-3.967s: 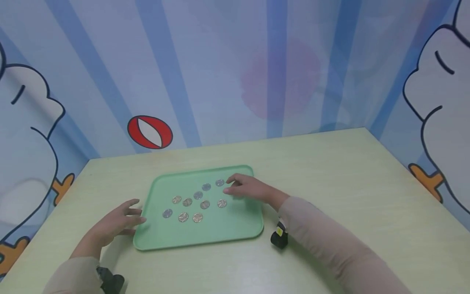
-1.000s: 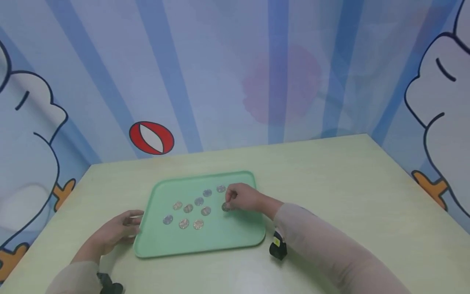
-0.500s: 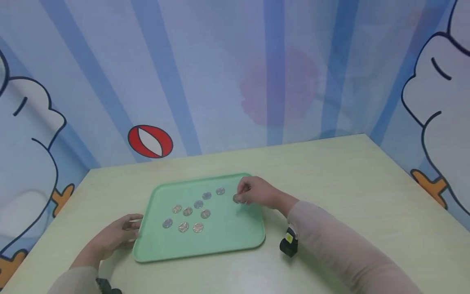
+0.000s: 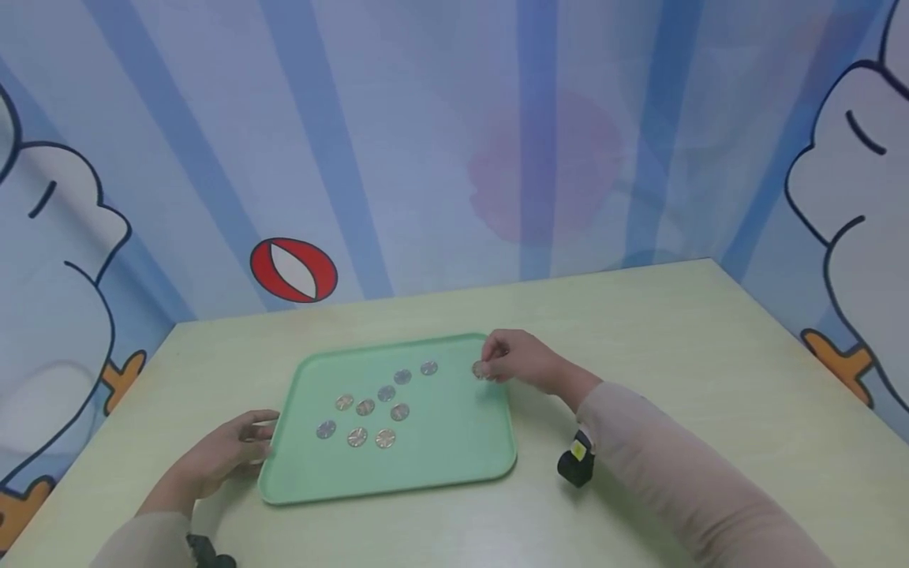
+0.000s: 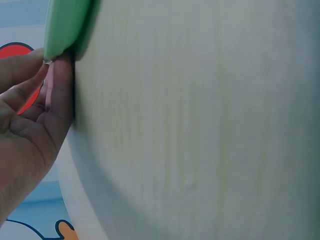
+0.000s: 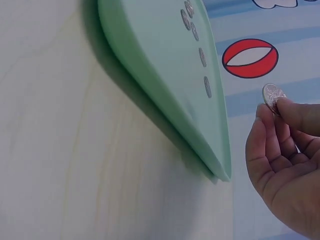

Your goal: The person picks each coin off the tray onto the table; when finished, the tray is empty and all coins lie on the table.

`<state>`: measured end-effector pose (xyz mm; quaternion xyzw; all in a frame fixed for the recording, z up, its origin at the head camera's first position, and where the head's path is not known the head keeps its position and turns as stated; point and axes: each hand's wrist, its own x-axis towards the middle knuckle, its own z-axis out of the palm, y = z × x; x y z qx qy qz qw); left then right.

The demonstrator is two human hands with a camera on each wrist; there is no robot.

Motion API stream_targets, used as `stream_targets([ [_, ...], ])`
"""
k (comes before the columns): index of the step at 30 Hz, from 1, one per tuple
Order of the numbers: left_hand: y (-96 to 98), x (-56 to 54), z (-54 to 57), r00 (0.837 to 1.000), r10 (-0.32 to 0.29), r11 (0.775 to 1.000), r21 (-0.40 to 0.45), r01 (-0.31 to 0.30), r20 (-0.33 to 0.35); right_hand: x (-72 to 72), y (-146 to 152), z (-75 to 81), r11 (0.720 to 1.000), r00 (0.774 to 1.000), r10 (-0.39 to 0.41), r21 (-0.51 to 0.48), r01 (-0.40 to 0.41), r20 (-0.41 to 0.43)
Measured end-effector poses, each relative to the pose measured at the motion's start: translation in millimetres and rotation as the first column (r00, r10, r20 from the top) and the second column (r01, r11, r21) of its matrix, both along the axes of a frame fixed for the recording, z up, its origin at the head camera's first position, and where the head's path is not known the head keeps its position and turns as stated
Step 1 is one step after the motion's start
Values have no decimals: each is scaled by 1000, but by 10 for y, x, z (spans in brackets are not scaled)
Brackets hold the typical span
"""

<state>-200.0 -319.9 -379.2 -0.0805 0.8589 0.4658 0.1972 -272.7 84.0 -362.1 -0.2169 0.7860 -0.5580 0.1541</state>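
My right hand (image 4: 521, 359) pinches a silver coin (image 4: 480, 370) between thumb and fingertips, above the tray's far right corner. In the right wrist view the coin (image 6: 273, 96) stands tilted on edge, clear of the tray rim. A light green tray (image 4: 454, 465) lies on the table, with several silver coins spread over its left and middle. Nearest to the hand on the tray is one coin (image 4: 429, 368) toward the back. My left hand (image 4: 220, 454) holds the tray's left rim; the left wrist view has its fingertips against the green rim (image 5: 65, 30).
The pale wooden table (image 4: 639, 339) extends around the tray. A blue striped backdrop (image 4: 440, 158) with a red and white ball picture (image 4: 294, 270) rises behind it. Black wrist cameras, one by the right sleeve (image 4: 577, 465), hang low over the table.
My right hand has taken a coin from the tray's right part, lifted it and moved it back and right. My left hand has come in from beside the tray to its left rim.
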Motion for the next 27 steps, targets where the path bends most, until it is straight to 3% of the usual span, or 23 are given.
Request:
stream_targets([
  [6,-2,12,8,1000,-2,1000,9,2,-7,-37,109,6,1000,1000,-9,-3,9,-6],
  [16,0,1,-10,1000,12,1000,15,-12,-17,-132,304,17,990,995,-95,102,97,-23],
  [27,-17,-10,-21,1000,18,1000,18,-18,-14,-239,416,-14,981,989,-144,126,144,-7],
])
